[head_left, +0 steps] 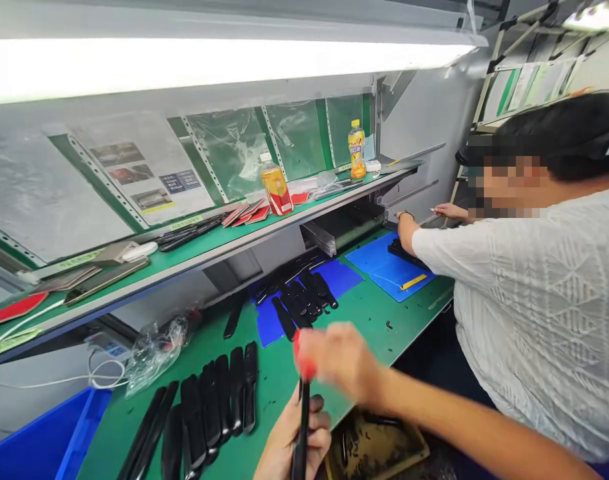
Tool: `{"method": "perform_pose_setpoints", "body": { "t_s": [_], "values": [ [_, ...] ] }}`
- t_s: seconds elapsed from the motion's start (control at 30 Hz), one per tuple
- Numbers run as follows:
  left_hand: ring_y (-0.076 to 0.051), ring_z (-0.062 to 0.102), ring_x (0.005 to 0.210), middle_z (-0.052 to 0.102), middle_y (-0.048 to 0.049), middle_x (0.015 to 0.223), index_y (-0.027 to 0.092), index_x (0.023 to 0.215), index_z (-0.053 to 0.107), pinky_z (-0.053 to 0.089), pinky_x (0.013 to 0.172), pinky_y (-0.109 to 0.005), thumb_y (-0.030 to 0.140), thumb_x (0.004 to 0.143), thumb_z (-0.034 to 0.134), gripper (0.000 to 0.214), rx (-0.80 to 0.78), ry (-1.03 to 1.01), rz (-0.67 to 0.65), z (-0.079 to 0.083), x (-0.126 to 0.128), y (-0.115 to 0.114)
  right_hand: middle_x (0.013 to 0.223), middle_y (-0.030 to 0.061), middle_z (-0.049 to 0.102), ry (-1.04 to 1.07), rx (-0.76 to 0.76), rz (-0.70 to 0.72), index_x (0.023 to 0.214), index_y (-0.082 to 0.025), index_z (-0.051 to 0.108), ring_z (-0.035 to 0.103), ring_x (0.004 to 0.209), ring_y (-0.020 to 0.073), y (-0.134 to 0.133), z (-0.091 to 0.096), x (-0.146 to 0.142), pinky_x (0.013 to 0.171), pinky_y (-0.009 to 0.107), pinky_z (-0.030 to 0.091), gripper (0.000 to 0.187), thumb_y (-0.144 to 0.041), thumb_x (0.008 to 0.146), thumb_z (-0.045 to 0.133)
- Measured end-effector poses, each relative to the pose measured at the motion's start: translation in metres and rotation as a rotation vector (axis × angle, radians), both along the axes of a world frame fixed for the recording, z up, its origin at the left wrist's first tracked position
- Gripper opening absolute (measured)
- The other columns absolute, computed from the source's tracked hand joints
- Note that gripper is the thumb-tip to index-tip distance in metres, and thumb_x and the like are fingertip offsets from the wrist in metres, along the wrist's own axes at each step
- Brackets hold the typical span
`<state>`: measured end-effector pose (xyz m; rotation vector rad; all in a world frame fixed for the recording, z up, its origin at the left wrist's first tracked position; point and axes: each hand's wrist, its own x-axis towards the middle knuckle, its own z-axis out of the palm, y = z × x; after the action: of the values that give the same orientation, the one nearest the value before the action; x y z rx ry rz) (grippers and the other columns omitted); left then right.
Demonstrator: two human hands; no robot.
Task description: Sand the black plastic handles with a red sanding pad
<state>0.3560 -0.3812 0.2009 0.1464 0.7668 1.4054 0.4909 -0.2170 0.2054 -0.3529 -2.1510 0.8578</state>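
My left hand (304,433) is closed around a long black blade-like part (303,417), held upright above the green bench at the bottom middle. At the top end of that part is my right hand (342,363), smeared by motion, its fingers closed on a small red pad (304,357). The red pad wraps or presses against the tip; its exact kind is too blurred to tell. To the left of my hands lies a row of several black blade-like parts (222,400). More black blades (304,299) rest on a blue sheet (272,323) farther back.
A co-worker (539,287) in a white top reaches over a blue mat (384,267) at right. A shelf (204,247) bears bottles and red sheets (249,212). A blue bin (49,433) stands lower left, a debris-strewn tray (379,453) below the bench edge.
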Motion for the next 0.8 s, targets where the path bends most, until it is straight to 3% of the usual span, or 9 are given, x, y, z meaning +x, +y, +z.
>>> {"method": "perform_pose_setpoints", "body": {
  "t_s": [0.1, 0.2, 0.3, 0.37, 0.43, 0.53, 0.63, 0.7, 0.8],
  "values": [
    [-0.004, 0.038, 0.044, 0.046, 0.0043, 0.062, 0.031, 0.11, 0.072, 0.034, 0.045, -0.017, 0.031, 0.09, 0.067, 0.021, 0.17, -0.086, -0.088, -0.013, -0.013, -0.016, 0.128, 0.006, 0.071, 0.013, -0.241, -0.193, 0.107, -0.033, 0.077, 0.056, 0.105, 0.0293, 0.032, -0.012, 0.006, 0.102, 0.051, 0.035, 0.04, -0.063, 0.088, 0.057],
    [-0.002, 0.032, 0.04, 0.051, 0.0043, 0.071, 0.04, 0.126, 0.065, 0.032, 0.041, -0.017, 0.031, 0.095, 0.06, 0.032, 0.389, -0.097, -0.049, -0.023, -0.02, -0.018, 0.129, 0.0079, 0.069, 0.055, -0.513, -0.294, 0.113, -0.03, 0.075, 0.056, 0.114, 0.0302, 0.029, -0.036, 0.019, 0.104, 0.05, 0.036, 0.049, -0.067, 0.09, 0.052],
    [-0.004, 0.039, 0.043, 0.056, 0.0015, 0.081, 0.033, 0.135, 0.06, 0.034, 0.038, -0.018, 0.051, 0.093, 0.058, 0.046, 0.364, -0.139, 0.045, -0.018, -0.016, -0.012, 0.125, 0.0106, 0.069, 0.094, -0.841, -0.323, 0.128, -0.026, 0.065, 0.065, 0.094, 0.0246, 0.011, -0.049, 0.03, 0.077, 0.039, 0.051, 0.058, -0.066, 0.095, 0.038],
    [-0.005, 0.043, 0.049, 0.054, 0.0009, 0.081, 0.026, 0.136, 0.059, 0.037, 0.04, -0.017, 0.058, 0.089, 0.06, 0.056, 0.294, -0.157, 0.087, -0.007, -0.009, -0.008, 0.116, 0.0118, 0.072, 0.113, -1.018, -0.294, 0.13, -0.023, 0.062, 0.066, 0.075, 0.0204, -0.003, -0.043, 0.035, 0.059, 0.032, 0.048, 0.056, -0.062, 0.093, 0.046],
    [-0.006, 0.045, 0.052, 0.053, 0.001, 0.08, 0.025, 0.135, 0.059, 0.041, 0.043, -0.018, 0.049, 0.091, 0.061, 0.05, 0.256, -0.087, 0.113, 0.002, -0.001, -0.006, 0.115, 0.0099, 0.072, 0.165, -1.118, -0.244, 0.129, -0.023, 0.061, 0.068, 0.081, 0.0192, -0.02, -0.025, 0.037, 0.063, 0.029, 0.052, 0.051, -0.057, 0.091, 0.055],
    [-0.006, 0.045, 0.052, 0.054, 0.0003, 0.082, 0.028, 0.131, 0.061, 0.041, 0.044, -0.019, 0.043, 0.093, 0.061, 0.041, 0.226, 0.064, 0.081, 0.007, 0.012, -0.006, 0.126, 0.0046, 0.067, 0.345, -1.106, -0.144, 0.13, -0.028, 0.057, 0.064, 0.109, 0.0188, -0.045, 0.014, 0.035, 0.093, 0.03, 0.052, 0.047, -0.049, 0.088, 0.064],
    [-0.005, 0.041, 0.048, 0.052, 0.0011, 0.068, 0.019, 0.102, 0.072, 0.035, 0.042, -0.016, 0.05, 0.091, 0.062, 0.035, 0.224, 0.146, -0.092, 0.0, 0.025, -0.012, 0.122, 0.0021, 0.065, 0.39, -0.841, -0.058, 0.128, -0.033, 0.059, 0.061, 0.109, 0.0202, -0.049, 0.048, 0.03, 0.099, 0.035, 0.049, 0.053, -0.037, 0.079, 0.076],
    [-0.003, 0.041, 0.046, 0.049, 0.0017, 0.061, 0.014, 0.087, 0.071, 0.033, 0.042, -0.015, 0.048, 0.089, 0.066, 0.035, 0.205, 0.215, -0.204, -0.003, 0.029, -0.017, 0.113, 0.0011, 0.065, 0.319, -0.649, -0.168, 0.121, -0.033, 0.066, 0.06, 0.105, 0.0223, -0.03, 0.059, 0.028, 0.1, 0.038, 0.047, 0.055, -0.026, 0.069, 0.082],
    [-0.004, 0.044, 0.044, 0.055, 0.002, 0.071, 0.02, 0.111, 0.066, 0.032, 0.038, -0.015, 0.037, 0.085, 0.072, 0.032, 0.247, 0.221, -0.099, 0.007, 0.023, -0.019, 0.117, 0.004, 0.062, 0.331, -0.638, -0.424, 0.122, -0.029, 0.066, 0.056, 0.11, 0.0248, 0.012, 0.054, 0.034, 0.108, 0.043, 0.04, 0.052, -0.028, 0.072, 0.078]
  ]
}}
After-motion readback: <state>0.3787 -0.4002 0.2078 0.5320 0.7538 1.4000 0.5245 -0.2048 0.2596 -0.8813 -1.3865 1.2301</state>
